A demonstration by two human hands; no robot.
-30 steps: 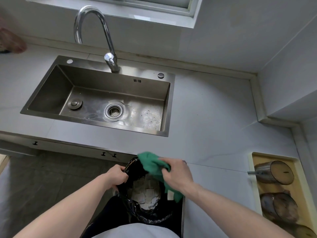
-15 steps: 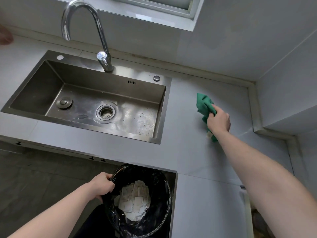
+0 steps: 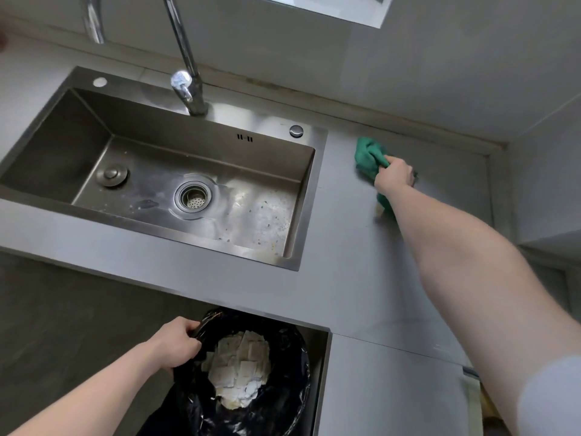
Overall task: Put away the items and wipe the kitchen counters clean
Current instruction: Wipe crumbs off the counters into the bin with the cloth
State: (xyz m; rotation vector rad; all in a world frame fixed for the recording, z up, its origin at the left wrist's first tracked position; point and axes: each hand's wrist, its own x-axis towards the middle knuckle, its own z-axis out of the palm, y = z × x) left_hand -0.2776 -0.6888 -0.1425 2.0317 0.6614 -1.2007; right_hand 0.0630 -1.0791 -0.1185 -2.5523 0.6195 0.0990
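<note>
Cloth [image 3: 370, 157], green and bunched up, is lying on the grey worktop [image 3: 361, 262] just past the sink's [image 3: 309, 215] three o'clock side, near the back wall. The right hand [image 3: 393, 177] is closing tight around it and pressing it down. The left hand [image 3: 176, 346] is gripping the nine o'clock rim of a black bin bag [image 3: 283, 401], fingers curling over the edge. White paper scraps [image 3: 240, 369] are sitting inside the bag.
</note>
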